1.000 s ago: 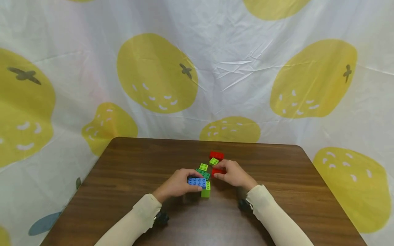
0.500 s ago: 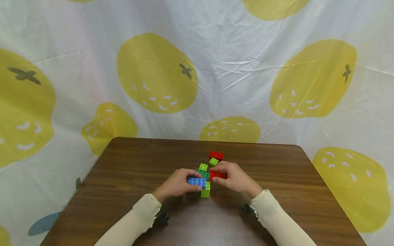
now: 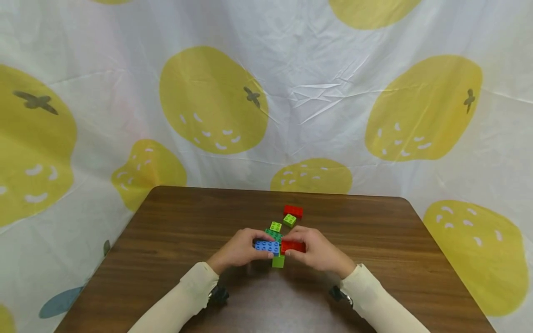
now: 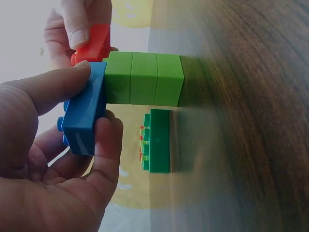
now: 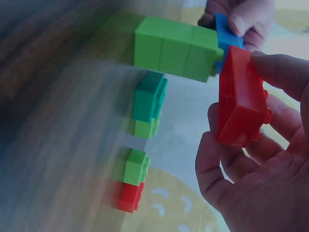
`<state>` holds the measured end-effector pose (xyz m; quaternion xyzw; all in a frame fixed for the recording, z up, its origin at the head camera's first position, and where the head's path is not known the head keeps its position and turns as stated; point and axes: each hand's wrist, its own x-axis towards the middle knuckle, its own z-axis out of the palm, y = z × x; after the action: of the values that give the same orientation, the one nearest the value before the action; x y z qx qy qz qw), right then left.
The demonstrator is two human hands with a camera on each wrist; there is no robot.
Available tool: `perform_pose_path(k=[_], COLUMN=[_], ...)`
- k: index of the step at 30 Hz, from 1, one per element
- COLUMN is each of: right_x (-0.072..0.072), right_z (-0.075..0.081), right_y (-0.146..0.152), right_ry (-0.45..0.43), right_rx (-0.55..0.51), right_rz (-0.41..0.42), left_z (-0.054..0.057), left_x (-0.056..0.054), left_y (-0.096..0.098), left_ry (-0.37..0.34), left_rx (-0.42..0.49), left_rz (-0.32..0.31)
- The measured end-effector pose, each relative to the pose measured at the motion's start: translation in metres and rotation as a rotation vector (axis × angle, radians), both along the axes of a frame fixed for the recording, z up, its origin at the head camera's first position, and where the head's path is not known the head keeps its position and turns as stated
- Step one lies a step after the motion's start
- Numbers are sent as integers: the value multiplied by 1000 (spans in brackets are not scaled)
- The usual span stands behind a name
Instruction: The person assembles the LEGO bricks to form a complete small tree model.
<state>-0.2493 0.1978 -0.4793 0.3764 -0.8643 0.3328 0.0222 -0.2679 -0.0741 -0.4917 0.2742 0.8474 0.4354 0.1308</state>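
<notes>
My left hand (image 3: 239,249) pinches a blue eight-stud toy brick (image 4: 87,108) between thumb and fingers. One end of that brick sits on top of an upright stack of light green bricks (image 4: 144,79), and the rest juts out to the left. A plain red brick (image 5: 239,96) is gripped by my right hand (image 3: 318,249). Its near end is right at the stack's bare top studs, beside the blue brick and slightly tilted in the right wrist view. Just behind the stack, a dark green brick (image 4: 159,141) lies on the table.
Beyond the dark green brick are two small light green bricks, one nearer (image 3: 275,226) and one farther (image 3: 289,220). Another red brick (image 3: 293,211) lies farthest back. The brown wooden table (image 3: 187,217) ends at a hanging lemon-print cloth (image 3: 308,115).
My right hand has lifted the red brick from the table and brought it toward me and left, up to the green stack. The left hand stays in place on the blue brick.
</notes>
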Motion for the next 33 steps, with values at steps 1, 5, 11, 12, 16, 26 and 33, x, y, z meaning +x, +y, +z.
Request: perform_pose_path(k=[1, 5, 11, 12, 16, 26, 33], right_x=[0, 0, 0, 0, 0, -4, -3], right_z=[-1, -5, -4, -3, -2, -4, -2], right_y=[0, -2, -4, -5, -5, -6, -8], right_ry=[13, 22, 28, 32, 15, 15, -32], right_rx=[6, 30, 38, 34, 18, 25, 40], right_rz=[5, 3, -2, 1, 7, 19, 2], left_z=[0, 0, 1, 1, 2, 0, 1], left_x=[0, 0, 1, 1, 1, 0, 0], left_y=[0, 1, 1, 1, 2, 2, 0], left_ry=[-2, -7, 6, 11, 21, 9, 4], left_rx=[2, 4, -7, -10, -17, -15, -8], left_rz=[-1, 0, 0, 1, 1, 5, -7])
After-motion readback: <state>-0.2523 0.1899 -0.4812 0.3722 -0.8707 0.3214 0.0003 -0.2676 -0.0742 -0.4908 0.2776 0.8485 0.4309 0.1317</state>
